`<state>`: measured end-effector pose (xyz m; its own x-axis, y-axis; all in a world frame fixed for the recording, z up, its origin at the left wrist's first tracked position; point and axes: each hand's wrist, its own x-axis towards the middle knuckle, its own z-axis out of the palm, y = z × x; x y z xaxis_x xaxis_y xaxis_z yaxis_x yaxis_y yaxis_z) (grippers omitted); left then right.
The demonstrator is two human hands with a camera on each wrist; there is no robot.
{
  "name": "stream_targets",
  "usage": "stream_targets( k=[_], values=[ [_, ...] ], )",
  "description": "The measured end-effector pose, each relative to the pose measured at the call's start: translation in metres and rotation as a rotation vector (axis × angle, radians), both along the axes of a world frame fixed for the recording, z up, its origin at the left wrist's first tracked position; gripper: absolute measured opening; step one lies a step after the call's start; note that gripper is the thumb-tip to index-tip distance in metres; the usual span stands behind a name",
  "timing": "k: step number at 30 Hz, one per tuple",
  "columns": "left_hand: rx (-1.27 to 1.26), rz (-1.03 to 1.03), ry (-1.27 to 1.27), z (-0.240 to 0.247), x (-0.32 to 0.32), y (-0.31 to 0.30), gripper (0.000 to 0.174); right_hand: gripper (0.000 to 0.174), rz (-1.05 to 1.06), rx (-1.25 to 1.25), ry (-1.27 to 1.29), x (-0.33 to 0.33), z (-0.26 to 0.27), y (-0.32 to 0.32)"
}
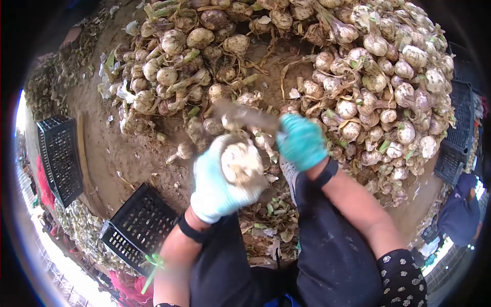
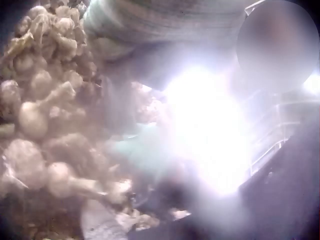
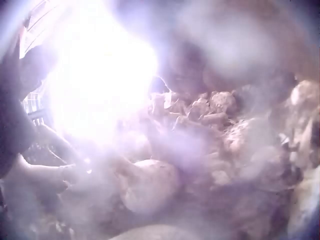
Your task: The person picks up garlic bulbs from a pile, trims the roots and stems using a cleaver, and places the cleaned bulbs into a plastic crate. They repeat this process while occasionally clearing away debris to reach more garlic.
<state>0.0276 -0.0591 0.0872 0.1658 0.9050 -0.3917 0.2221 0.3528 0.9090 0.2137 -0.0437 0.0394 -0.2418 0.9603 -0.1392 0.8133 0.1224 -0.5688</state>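
In the head view my left hand, in a pale knitted glove, grips a garlic bulb with its whitish face turned up. My right hand, in a teal glove, holds a knife whose brownish blade is motion-blurred and points left, above the bulb and apart from it. The knife's handle is hidden inside the fist. Glare washes out much of both wrist views; the right glove is a teal blur in the left wrist view.
Large heaps of garlic with stems lie ahead and to the right. Cut stem pieces litter the ground between the legs. Black plastic crates stand at left, others at right. Another person is at the far right.
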Motion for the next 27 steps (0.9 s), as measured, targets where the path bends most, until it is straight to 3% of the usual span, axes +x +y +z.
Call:
stream_targets(
  k=[1, 2, 3, 4, 5, 7, 8, 9, 11, 13, 15, 16, 17, 19, 21, 23, 24, 25, 27],
  values=[
    [0.154, -0.107, 0.059, 0.013, 0.001, 0.002, 0.060, 0.013, -0.215, -0.163, 0.078, 0.001, 0.004, 0.007],
    [-0.105, 0.063, 0.025, -0.010, 0.002, -0.005, 0.035, 0.013, -0.202, -0.161, 0.077, -0.002, 0.011, 0.008],
    [-0.206, 0.090, -0.118, -0.014, -0.004, -0.002, 0.057, 0.016, -0.360, -0.278, 0.423, -0.005, 0.024, 0.002],
    [-0.138, 0.042, -0.091, -0.006, -0.002, 0.002, 0.068, 0.020, -0.524, -0.377, 0.769, -0.007, 0.034, 0.002],
    [-0.067, -0.006, -0.062, 0.001, 0.000, 0.006, 0.080, 0.028, -0.409, -0.507, 0.838, -0.004, 0.026, 0.000],
    [0.077, -0.062, 0.015, -0.007, 0.003, 0.009, 0.084, 0.029, -0.374, -0.812, 1.036, -0.012, 0.032, 0.002],
    [0.220, -0.120, 0.098, -0.010, 0.004, 0.011, 0.088, 0.034, -0.391, -0.783, 1.099, -0.020, 0.031, 0.002],
    [0.222, -0.120, 0.096, -0.010, 0.003, 0.010, 0.088, 0.034, -0.391, -0.780, 1.097, -0.021, 0.034, 0.001],
    [0.309, 0.101, 0.223, -0.006, 0.000, 0.006, 0.088, 0.035, -0.426, -0.605, 1.034, -0.025, 0.041, 0.000],
    [-0.091, 0.507, -0.315, 0.007, -0.006, 0.011, 0.058, 0.036, -0.386, -0.591, 1.014, -0.024, 0.040, -0.001],
    [-0.278, 0.558, -0.638, -0.030, -0.022, 0.006, 0.047, 0.034, -0.136, -0.368, 0.928, -0.025, 0.034, -0.003],
    [-0.500, 0.537, -0.696, 0.002, -0.010, 0.011, 0.036, 0.033, -0.135, -0.433, 0.893, -0.025, 0.041, -0.004],
    [-0.415, 0.416, -0.776, -0.018, -0.017, 0.002, 0.030, 0.033, -0.131, -0.432, 0.893, -0.026, 0.041, -0.002],
    [-0.368, 0.362, -0.447, -0.001, -0.006, 0.009, 0.026, 0.033, -0.156, -0.263, 0.721, -0.023, 0.040, -0.002],
    [-0.347, 0.293, -0.400, 0.000, -0.011, 0.010, 0.028, 0.029, -0.091, -0.139, 0.599, -0.020, 0.038, -0.001],
    [0.172, 0.022, 0.059, -0.022, -0.021, 0.002, 0.026, 0.023, 0.038, 0.119, 0.366, -0.018, 0.035, 0.003],
    [0.580, -0.192, 0.449, -0.037, -0.034, -0.006, 0.025, 0.020, 0.085, 0.166, 0.290, -0.018, 0.033, 0.004],
    [0.584, -0.199, 0.446, -0.030, -0.031, -0.004, 0.025, 0.020, 0.077, 0.169, 0.289, -0.015, 0.024, 0.004],
    [0.320, 0.084, 0.283, -0.011, -0.022, 0.005, 0.023, 0.019, 0.046, -0.121, 0.067, -0.002, -0.004, 0.006]
  ],
)
